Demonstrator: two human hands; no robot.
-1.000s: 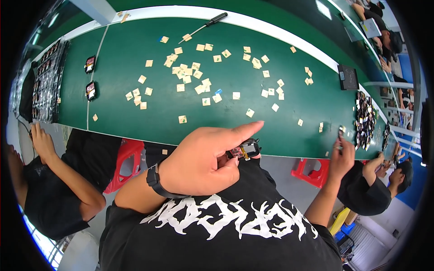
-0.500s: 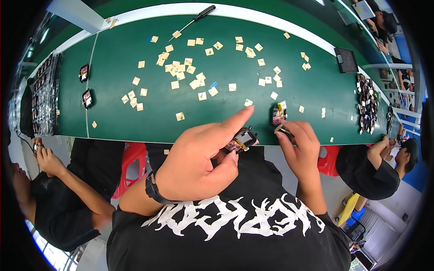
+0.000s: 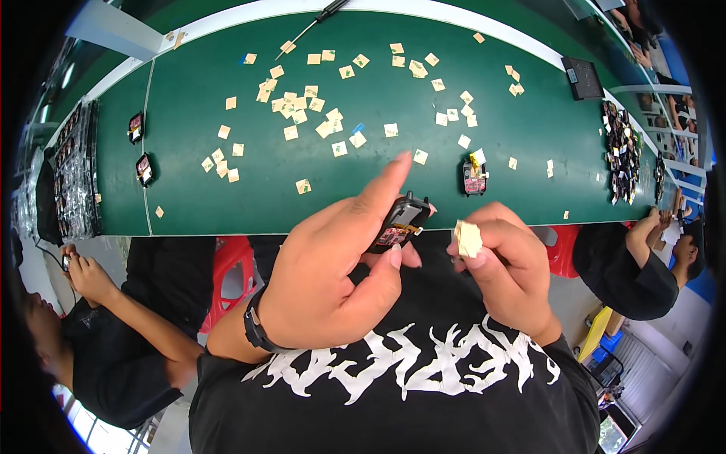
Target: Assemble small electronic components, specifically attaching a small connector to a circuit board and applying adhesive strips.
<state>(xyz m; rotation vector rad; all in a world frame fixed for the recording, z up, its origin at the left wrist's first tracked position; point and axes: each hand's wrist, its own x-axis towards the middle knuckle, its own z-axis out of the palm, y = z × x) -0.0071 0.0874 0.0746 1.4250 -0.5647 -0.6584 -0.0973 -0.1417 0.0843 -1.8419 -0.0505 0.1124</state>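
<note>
My left hand (image 3: pixel 325 268) is closed on a small black device casing (image 3: pixel 398 225) that shows a red circuit board and a grey part inside. Its index finger points out past the casing toward the table. Between the thumb and fingers of my right hand (image 3: pixel 516 261) is a cream-coloured square pad (image 3: pixel 469 239), perhaps several stacked together. Both hands are over my lap at the near table edge. A second open casing (image 3: pixel 475 180), with a red board and a yellow piece at its top, lies on the table just beyond my right hand.
Many cream squares (image 3: pixel 339 149) lie scattered over the green table (image 3: pixel 227 204). A screwdriver (image 3: pixel 306 30) lies at the far edge. Two devices (image 3: pixel 144 169) and stacked plastic trays (image 3: pixel 76 166) are left; a device pile (image 3: pixel 622 151) and black tray (image 3: pixel 582 79) are right. Co-workers sit on both sides.
My right hand has drawn back from the casing on the table and turned, so the cream pad now faces up. The held casing is tilted more into view.
</note>
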